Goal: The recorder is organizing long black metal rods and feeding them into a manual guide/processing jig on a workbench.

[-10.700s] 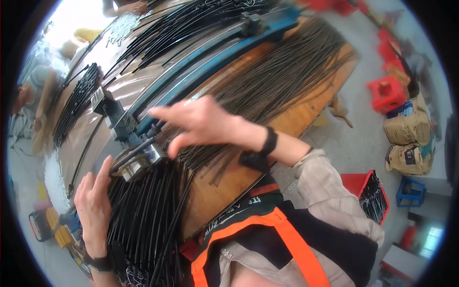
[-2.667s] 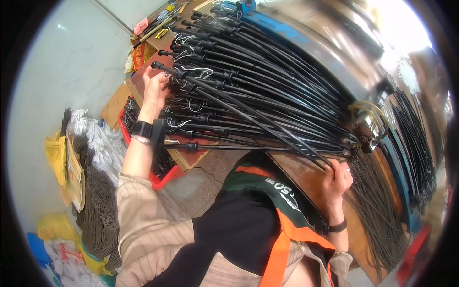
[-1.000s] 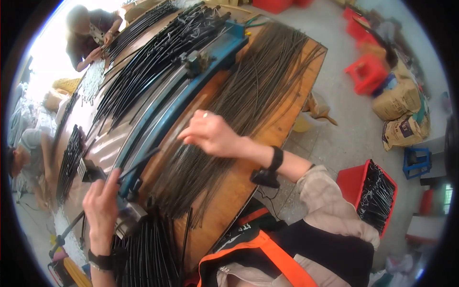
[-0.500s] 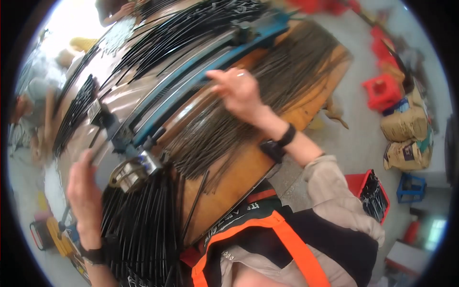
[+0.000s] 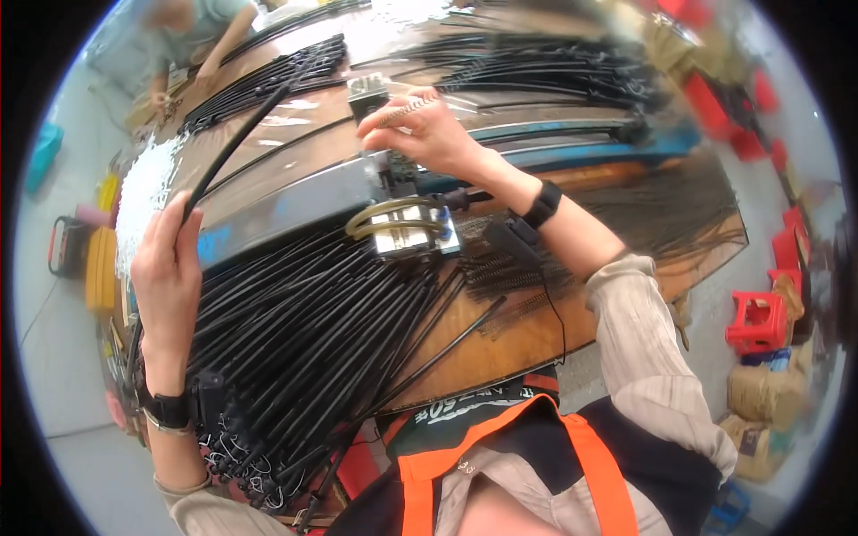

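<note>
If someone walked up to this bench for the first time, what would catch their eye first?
Most likely the big fan of black tubes spread over the wooden bench right in front of the person. Next, the left hand gripping one long black tube that arcs away across the bench, and the right hand pinching a thin coiled spring above a small metal fixture. Red stools stand on the floor at right.

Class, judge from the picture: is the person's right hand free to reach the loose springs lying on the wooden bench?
Probably not yet: the right hand already pinches a spring, though the loose springs lie uncovered below its forearm.
</note>
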Motion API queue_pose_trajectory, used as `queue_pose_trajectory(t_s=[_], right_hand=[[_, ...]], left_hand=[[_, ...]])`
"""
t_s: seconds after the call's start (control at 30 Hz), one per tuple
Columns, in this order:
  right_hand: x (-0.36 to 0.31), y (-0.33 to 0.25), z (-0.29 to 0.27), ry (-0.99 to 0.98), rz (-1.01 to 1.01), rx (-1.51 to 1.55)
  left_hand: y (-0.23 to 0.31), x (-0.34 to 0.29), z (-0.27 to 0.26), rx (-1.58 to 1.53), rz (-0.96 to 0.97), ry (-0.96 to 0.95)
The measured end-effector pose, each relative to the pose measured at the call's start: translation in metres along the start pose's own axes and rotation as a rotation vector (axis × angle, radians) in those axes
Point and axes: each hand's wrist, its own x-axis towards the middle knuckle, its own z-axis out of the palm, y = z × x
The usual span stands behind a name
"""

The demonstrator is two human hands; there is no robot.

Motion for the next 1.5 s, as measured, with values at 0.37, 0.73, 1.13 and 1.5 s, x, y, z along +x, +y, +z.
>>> queue_pose_trajectory(t_s=[0.37, 0.73, 1.13, 1.5], right_hand=[[0.022, 0.011, 0.039, -0.423, 0.103, -0.323], [-0.122, 0.032, -0.195, -0.078, 0.152, -1.034], [-0.167, 0.042, -0.233, -0.019, 0.276, -1.026], [-0.16, 0.04, -0.223, 0.038, 0.272, -0.99]], left_hand=[[-0.028, -0.043, 0.008, -0.031, -0.193, -0.069], [-0.045, -0.034, 0.051, -0.054, -0.063, -0.262], [0.015, 0.026, 0.165, -0.232, 0.03, -0.299], [0.024, 0.025, 0.178, -0.311, -0.091, -0.237]])
